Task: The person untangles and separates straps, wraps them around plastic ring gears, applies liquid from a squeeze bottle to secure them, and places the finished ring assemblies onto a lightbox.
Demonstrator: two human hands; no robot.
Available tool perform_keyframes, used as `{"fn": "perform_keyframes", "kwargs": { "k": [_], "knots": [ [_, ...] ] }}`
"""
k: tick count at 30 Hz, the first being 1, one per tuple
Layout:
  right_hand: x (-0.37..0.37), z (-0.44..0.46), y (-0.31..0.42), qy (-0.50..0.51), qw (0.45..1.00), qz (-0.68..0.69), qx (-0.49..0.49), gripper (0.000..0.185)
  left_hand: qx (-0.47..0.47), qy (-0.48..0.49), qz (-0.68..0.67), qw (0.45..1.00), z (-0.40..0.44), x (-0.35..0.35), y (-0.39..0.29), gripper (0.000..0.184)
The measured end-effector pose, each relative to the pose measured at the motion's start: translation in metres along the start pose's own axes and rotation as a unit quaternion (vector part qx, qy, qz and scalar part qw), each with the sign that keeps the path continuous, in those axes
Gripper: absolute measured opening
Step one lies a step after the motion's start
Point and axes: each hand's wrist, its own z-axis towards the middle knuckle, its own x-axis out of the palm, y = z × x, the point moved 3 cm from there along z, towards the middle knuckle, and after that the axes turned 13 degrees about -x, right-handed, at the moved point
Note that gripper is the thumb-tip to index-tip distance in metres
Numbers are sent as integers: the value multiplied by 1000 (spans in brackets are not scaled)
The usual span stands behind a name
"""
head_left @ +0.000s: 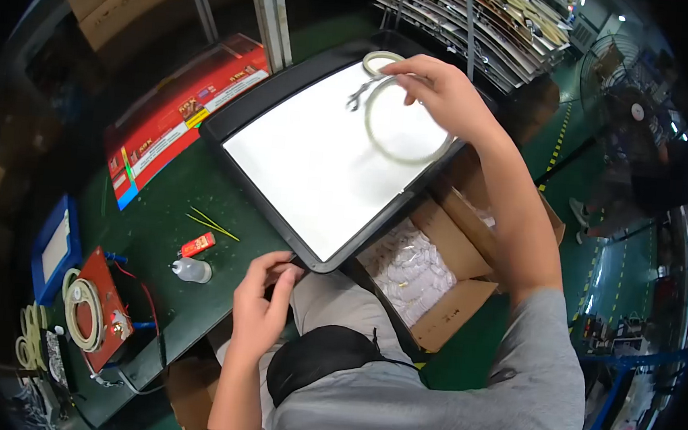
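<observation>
My right hand (435, 89) pinches a large pale ring (370, 124) at its upper edge, over the white surface of a black-rimmed tray (269, 193). Wires with a metallic-looking end (356, 101) hang at the ring's left side, somewhat blurred. Just beyond my fingertips, a smaller pale ring (369, 58) lies at the tray's far edge. My left hand (267, 294) is at the tray's near corner, its fingertips touching or just under the rim; the thumb stands apart from the fingers.
On the green table (156, 237) are a small bottle (192, 270), a red item (198, 244), yellow-green strips and a red board (113, 322) with coiled rings. An open carton (453, 317) of wrapped items stands below the tray. Stacked panels (488, 24) rise behind; a person (647, 158) is at right.
</observation>
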Motion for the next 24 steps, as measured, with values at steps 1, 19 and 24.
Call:
{"fn": "perform_keyframes", "kwargs": {
  "k": [1, 19, 24],
  "knots": [
    [-1, 3, -37, 9, 998, -20, 57, 26, 37, -56, 90, 994, 4, 0, 4, 22],
    [24, -39, -139, 141, 958, -199, 150, 34, 71, -43, 67, 994, 7, -13, 25, 15],
    [48, -46, -112, 182, 943, -232, 153, 39, 105, 233, -261, 931, -37, -5, -45, 52]
  ]
}}
